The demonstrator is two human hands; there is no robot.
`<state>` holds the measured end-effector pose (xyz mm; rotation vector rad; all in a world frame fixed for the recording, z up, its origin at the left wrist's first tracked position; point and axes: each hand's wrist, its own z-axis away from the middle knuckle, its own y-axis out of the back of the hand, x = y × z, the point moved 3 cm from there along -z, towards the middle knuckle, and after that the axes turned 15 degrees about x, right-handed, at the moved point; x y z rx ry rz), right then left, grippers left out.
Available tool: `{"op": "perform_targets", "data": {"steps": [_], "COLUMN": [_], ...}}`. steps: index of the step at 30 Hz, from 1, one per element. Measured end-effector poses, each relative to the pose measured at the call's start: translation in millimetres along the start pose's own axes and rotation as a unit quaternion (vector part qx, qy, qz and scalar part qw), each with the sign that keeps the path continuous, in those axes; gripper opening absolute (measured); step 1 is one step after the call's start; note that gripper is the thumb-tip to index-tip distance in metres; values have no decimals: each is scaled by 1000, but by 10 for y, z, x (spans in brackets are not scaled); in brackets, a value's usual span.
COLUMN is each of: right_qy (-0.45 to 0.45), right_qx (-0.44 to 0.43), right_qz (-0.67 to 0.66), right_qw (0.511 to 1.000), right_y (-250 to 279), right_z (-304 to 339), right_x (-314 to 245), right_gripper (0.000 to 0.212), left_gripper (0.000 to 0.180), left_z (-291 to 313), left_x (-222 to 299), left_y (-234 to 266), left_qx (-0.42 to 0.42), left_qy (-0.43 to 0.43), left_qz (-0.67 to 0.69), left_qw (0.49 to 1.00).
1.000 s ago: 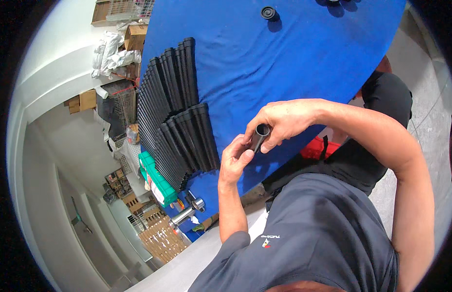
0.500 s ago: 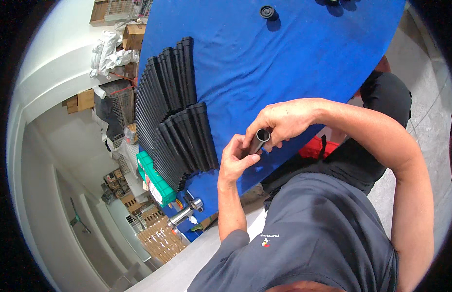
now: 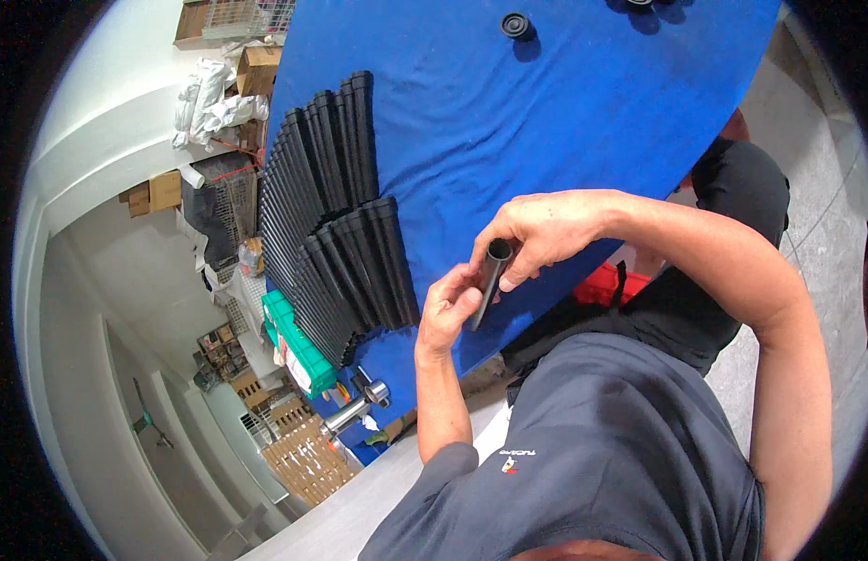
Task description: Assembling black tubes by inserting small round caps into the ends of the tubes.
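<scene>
A dark, hollow tube [image 3: 488, 288] stands tilted between my two hands, its round open end facing up. My left hand [image 3: 445, 313] is closed on it from the left, with the thumb along its side. From the right, my right hand [image 3: 537, 245] grips it near the upper end, thumb and fingers curled about the rim. Parts of the tube are hidden by the fingers. To the left on the blue cloth [image 3: 509, 122] lie two rows of black tubes [image 3: 336, 168], side by side, with wider collars at one end.
A round black cap [image 3: 516, 26] sits at the far side, with more black parts [image 3: 641, 5] at the top edge. By the left edge stand a green box [image 3: 298, 346] and a shiny metal tool [image 3: 359, 409]. A person's dark-clad leg [image 3: 742, 187] is at the right.
The tube has turned in my hands, so more of its length shows below the open end. My left thumb has shifted slightly. The rows of tubes are unchanged.
</scene>
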<state>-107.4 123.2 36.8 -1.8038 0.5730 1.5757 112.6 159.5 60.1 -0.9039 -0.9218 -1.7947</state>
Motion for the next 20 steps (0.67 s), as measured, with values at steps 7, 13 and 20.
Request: {"op": "perform_targets", "data": {"steps": [7,13,20], "right_qy": [-32,-12,-25], "right_qx": [36,24,29], "right_qz": [25,-9,8], "right_qw": [999,1000,999], "right_y": [28,11,21], "right_z": [-6,20,7], "right_x": [-11,-39,-28], "right_gripper": [36,36,37], "left_gripper": [42,54,64], "left_z": [-34,-9,-46], "left_x": [-36,15,39], "left_y": [-33,-20,35], "left_qx": [11,26,-15], "left_qy": [13,-8,-26], "left_qz": [21,-12,-68], "left_qw": [1000,1000,997]}}
